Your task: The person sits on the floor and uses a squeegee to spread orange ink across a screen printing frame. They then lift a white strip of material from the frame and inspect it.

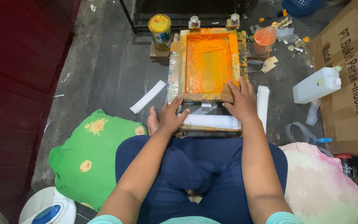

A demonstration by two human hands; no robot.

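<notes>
A wooden screen-print frame (182, 62) smeared with orange ink lies tilted up in front of me on the floor. My right hand (239, 99) grips the frame's near right corner. My left hand (170, 116) rests with spread fingers on the white sheet (212, 121) lying on the board under the frame. The sheet's far part is hidden beneath the lifted frame. I sit cross-legged in dark blue trousers.
A gold-lidded tin (160, 27) stands at the frame's far left, an orange-stained cup (264, 39) at its far right. A white jug (316, 84) and a cardboard box (349, 70) are to the right. Green cushion (88, 153) lies left, pink cushion (324, 182) right. White strip (148, 96) on floor.
</notes>
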